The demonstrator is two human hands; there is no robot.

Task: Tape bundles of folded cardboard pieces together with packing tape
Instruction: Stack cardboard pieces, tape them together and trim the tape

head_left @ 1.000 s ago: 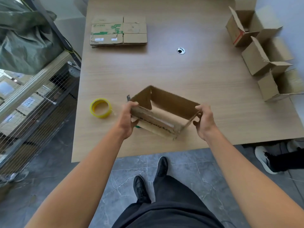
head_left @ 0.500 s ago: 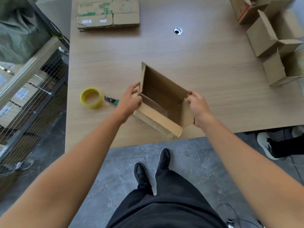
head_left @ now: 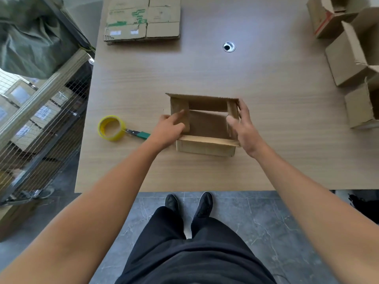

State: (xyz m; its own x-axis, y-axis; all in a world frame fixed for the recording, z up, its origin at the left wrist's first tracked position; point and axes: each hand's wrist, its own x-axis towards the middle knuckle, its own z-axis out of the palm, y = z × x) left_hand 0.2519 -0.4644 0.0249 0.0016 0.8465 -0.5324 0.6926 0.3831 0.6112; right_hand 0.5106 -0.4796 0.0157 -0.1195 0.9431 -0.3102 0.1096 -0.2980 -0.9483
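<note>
Sitting near the left edge of the wooden table [head_left: 205, 74], a yellow tape roll [head_left: 111, 128] is lying flat, with a green-handled cutter [head_left: 139, 133] just to its right. Farther back, a stack of flattened cardboard [head_left: 143, 19] is resting by the far edge. The left hand [head_left: 170, 129] is pressing straightened fingers onto the left inner flap of an open cardboard box [head_left: 205, 146], which is standing on the table toward the front edge. The right hand [head_left: 244, 126] is pinching the box's right wall, thumb inside and fingers outside. At the far right, several open boxes [head_left: 352, 50] are standing clustered.
</note>
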